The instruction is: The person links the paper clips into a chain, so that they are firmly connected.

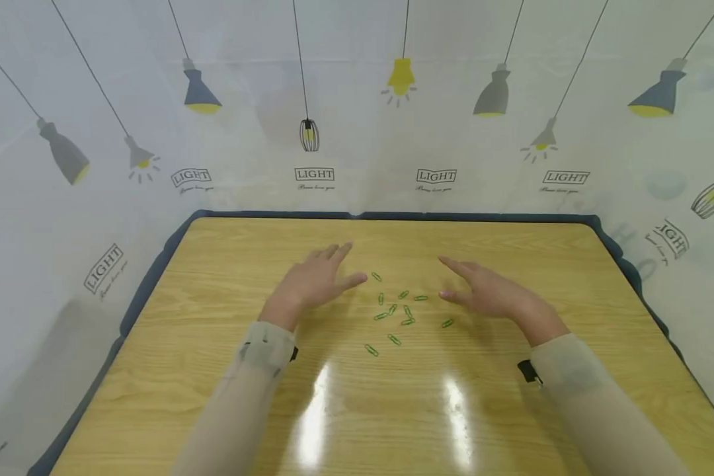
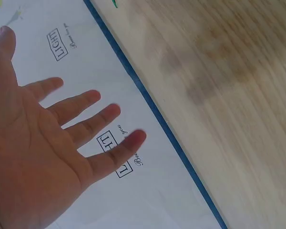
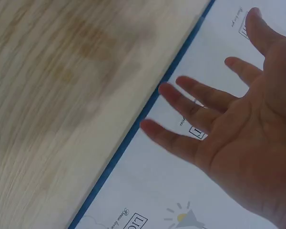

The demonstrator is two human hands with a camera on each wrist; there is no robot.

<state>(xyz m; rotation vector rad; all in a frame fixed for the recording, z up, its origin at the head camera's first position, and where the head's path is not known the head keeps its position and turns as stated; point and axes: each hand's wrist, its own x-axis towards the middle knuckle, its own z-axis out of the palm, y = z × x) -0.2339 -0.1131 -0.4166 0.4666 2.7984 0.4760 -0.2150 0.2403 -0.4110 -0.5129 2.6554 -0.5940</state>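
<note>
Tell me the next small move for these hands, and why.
Probably lower the right hand to pinch the rightmost green paper clip: that hand is spread and holds nothing, and this clip lies close to it and apart from the other clips, so it looks easiest to pick out.

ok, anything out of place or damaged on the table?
No spill or obvious damage. The only untidy bit: green paper clips scattered at mixed angles on the wooden table, mostly between the left hand and right hand. Too small to tell if any are bent.
</note>
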